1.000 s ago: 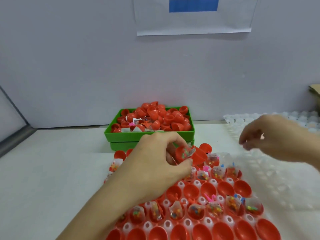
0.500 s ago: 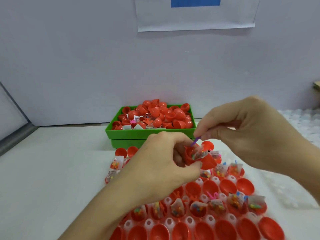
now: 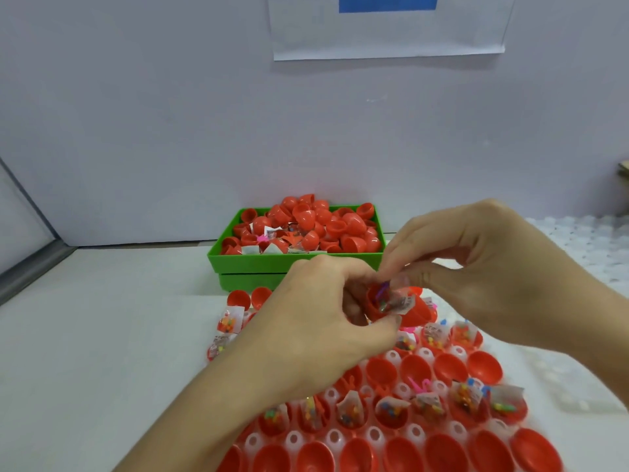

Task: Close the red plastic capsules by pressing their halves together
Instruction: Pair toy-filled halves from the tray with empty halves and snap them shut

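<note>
Open red plastic capsule half (image 3: pixel 376 303), stuffed with a small clear sachet (image 3: pixel 403 301) and a purple toy piece (image 3: pixel 383 288), is held above the far edge of the white plastic holder tray (image 3: pixel 374 434). Left hand (image 3: pixel 316 318) grasps it, fingers and thumb curled round the shell, mouth facing right and slightly up. Right hand (image 3: pixel 483 277) is directly beside it on the right; fingertips (image 3: pixel 391 279) pinch or push at the contents at the mouth (which of the two, cannot tell).

A second red shell (image 3: pixel 420 310) sits just behind the sachet; whether it is the hinged mate or a tray piece is not clear. Judgement: contents must go fully inside the rim before the halves can press together, along a roughly left-right axis between the two hands.

Tray rows: empty red halves (image 3: pixel 384 371) and filled ones (image 3: pixel 391 412). Green plastic bin (image 3: pixel 292 262) of red capsules stands further back on the white counter (image 3: pixel 102 335). Left palm hides the capsule's back.
</note>
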A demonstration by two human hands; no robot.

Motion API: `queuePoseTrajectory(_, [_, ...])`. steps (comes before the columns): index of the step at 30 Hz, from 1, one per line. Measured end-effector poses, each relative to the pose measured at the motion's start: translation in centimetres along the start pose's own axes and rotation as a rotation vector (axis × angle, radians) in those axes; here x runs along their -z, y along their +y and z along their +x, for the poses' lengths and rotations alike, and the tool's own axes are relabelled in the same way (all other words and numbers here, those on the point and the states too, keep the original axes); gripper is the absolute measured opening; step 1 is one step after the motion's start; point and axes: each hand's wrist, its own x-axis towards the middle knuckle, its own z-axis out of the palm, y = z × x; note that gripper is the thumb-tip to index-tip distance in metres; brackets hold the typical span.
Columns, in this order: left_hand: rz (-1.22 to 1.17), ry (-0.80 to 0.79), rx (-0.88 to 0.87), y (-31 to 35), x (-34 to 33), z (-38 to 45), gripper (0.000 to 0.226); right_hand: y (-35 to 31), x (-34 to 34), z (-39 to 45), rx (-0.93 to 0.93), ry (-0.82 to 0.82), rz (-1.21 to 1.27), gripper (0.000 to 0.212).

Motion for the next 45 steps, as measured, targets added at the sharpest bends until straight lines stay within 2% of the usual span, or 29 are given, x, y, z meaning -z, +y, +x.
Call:
queuePoseTrajectory(10, [0.012, 0.021, -0.004, -0.4, 0.1, 0.2, 0.004, -0.1, -0.3, 0.2, 0.064, -0.03, -0.194, 0.039])
queuePoseTrajectory(15, [0.004, 0.068, 0.014, -0.4, 0.0, 0.2, 0.023, 0.1, -0.2, 0.0, 0.041, -0.03, -0.165, 0.044])
queuePoseTrajectory(20, [-0.046, 0.144, 0.02, -0.5, 0.3, 0.3, 0.019, 0.5, 0.0, -0.2, 0.015, 0.098, -0.078, 0.037])
queuePoseTrajectory(23, [-0.034, 0.168, -0.002, -0.4, 0.5, 0.3, 0.018, 1.0, -0.2, 0.0, -0.068, 0.192, -0.022, 0.034])
queuePoseTrajectory(26, [-0.068, 0.213, -0.016, -0.3, 0.7, 0.4, 0.017, 1.7, -0.2, 0.0, -0.291, 0.148, 0.124, 0.023])
queuePoseTrajectory(29, [-0.099, 0.26, -0.041, -0.2, 0.9, 0.4, 0.016, 2.1, -0.3, -0.2, -0.575, -0.048, 0.571, 0.038])
queuePoseTrajectory(31, [-0.111, 0.27, -0.046, -0.2, 1.0, 0.5, 0.016, 2.1, -0.2, -0.2, -0.617, -0.149, 0.845, 0.044])
queuePoseTrajectory(33, [-0.111, 0.272, -0.045, -0.3, 1.1, 0.5, 0.015, 2.3, 0.1, -0.2, -0.56, -0.168, 0.944, 0.043])
queuePoseTrajectory(35, [-0.111, 0.278, -0.037, -0.4, 1.2, 0.4, 0.016, 2.7, 0.4, -0.3, -0.502, -0.133, 0.898, 0.038])
queuePoseTrajectory(39, [-0.074, 0.277, -0.017, -0.5, 1.2, 0.4, 0.019, 2.9, 0.6, -0.3, -0.394, -0.083, 0.636, 0.028])
queuePoseTrajectory(45, [0.002, 0.302, -0.034, -0.6, 1.1, 0.4, 0.018, 1.7, -0.1, -0.1, -0.354, 0.008, 0.571, 0.017])
